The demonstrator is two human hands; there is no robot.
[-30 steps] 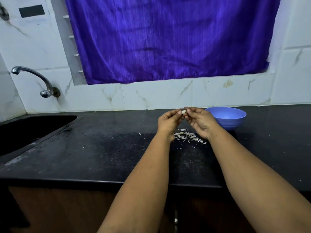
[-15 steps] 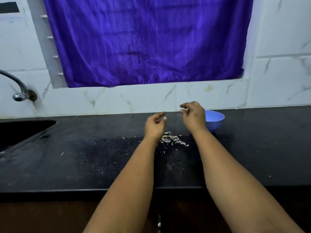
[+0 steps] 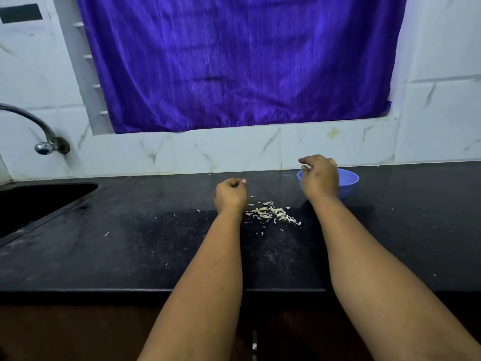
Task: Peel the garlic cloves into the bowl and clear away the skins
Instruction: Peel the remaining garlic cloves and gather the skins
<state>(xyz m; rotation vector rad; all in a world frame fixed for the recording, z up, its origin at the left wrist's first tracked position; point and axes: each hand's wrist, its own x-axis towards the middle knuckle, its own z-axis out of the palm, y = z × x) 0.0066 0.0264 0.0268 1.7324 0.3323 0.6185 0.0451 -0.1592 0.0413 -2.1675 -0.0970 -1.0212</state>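
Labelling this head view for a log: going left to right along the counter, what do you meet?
Sink → tap → left hand → garlic skins → right hand → blue bowl.

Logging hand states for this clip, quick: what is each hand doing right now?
Left hand: fingers curled, nothing visibly held.
Right hand: pinches a small white garlic clove over the round blue plastic bowl.
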